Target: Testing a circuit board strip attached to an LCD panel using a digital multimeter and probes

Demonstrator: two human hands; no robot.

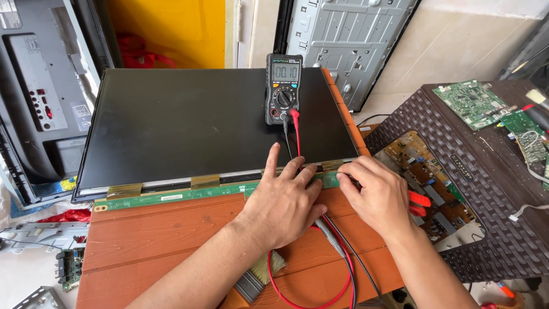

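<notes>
A black flat display panel [211, 120] lies on an orange-brown wooden table [171, 234]. Along its near edge runs a long green circuit strip [171, 196] joined by gold ribbon tabs. My left hand [283, 200] rests flat on the strip, fingers spread, with a grey probe under the palm. My right hand [374, 194] pinches a black probe tip against the strip's right end. A black multimeter [283, 88] with a lit display lies on the panel. Its red lead [297, 134] and black lead run down to my hands.
A brown woven table [492, 189] at the right holds a brown circuit board [429, 183] and green boards [474, 103]. Grey metal back covers [40, 97] [349, 40] lean behind. A brush [260, 277] lies near the front edge. A small green board [70, 268] sits on the floor at the left.
</notes>
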